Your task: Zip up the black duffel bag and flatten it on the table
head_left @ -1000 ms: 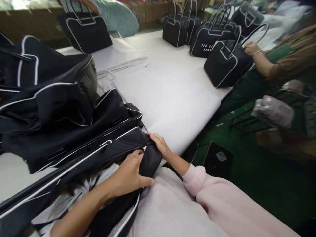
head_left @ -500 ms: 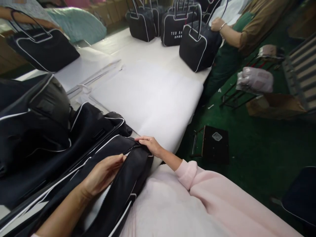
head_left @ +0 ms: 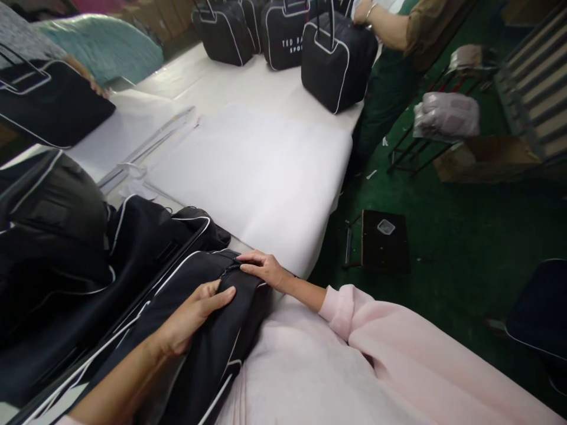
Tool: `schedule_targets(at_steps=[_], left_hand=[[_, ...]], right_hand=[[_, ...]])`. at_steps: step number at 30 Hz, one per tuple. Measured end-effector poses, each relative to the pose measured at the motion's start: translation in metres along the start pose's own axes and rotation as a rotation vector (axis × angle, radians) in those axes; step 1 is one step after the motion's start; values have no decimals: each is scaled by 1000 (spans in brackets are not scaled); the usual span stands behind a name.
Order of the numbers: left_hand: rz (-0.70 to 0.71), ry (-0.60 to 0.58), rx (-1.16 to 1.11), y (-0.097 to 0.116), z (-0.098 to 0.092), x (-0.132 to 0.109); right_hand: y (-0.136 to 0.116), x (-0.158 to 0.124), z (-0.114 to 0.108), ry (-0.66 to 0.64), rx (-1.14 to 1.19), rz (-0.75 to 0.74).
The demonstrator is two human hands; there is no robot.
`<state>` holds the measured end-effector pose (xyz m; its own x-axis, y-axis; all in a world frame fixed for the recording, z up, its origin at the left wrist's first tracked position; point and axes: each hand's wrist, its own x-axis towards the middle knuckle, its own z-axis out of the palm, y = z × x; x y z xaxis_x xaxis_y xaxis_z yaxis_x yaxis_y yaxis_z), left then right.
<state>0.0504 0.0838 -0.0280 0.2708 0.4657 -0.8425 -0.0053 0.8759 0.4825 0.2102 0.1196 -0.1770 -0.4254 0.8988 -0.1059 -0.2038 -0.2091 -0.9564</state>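
The white-covered table (head_left: 257, 171) spreads beyond the black bag (head_left: 212, 348), which lies lengthwise at its near edge. Half a second ago the bag's mouth gaped around the left hand (head_left: 190, 319); now that hand seems to pinch the near edge, thumb on top, fingertips hidden, so the sides appear closer together. The right hand (head_left: 263, 268), fingers together, touches the far end beside the zip (head_left: 230, 270); whether it grips anything cannot be told.
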Motion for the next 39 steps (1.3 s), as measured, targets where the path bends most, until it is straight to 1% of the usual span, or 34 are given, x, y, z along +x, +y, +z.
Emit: schedule_targets(at_steps=[4,7,9,12,15,20,23,25,30,32,34,36,38,39], left_hand=[[-85,115,50,14,1,-16],[-81,208,104,20,5,-21],[-65,236,94,19,6,-22],[-44,222,16,14,3,-20],[-40,180,-44,10,-1,-19],[-80,41,-195,5,-6,-19],[-88,-11,-275,-2,-7,-17],[-76,-17,-291,-6,-7,-15],[-8,28,-262,-7,-6,-5],[29,44,-230,-5,-5,-2],[101,92,-130,-4,-5,1],[232,199,69,-5,-6,3],[389,339,334,-5,-9,4],[445,400,456,-5,-11,4]], right_hand=[[-1,1,1,9,-18,-25],[-3,2,2,-2,-1,-25],[-5,3,4,-1,-7,-25],[-6,5,7,17,-27,-22],[-5,6,8,31,-45,-33],[-8,5,10,49,-57,0],[-11,6,12,54,-37,40],[-11,8,13,53,-16,71],[-2,16,11,52,-4,108],[2,19,9,58,7,133],[3,21,6,54,23,161],[1,22,4,42,29,181],[-2,20,4,35,22,192],[-3,19,4,30,17,193]])
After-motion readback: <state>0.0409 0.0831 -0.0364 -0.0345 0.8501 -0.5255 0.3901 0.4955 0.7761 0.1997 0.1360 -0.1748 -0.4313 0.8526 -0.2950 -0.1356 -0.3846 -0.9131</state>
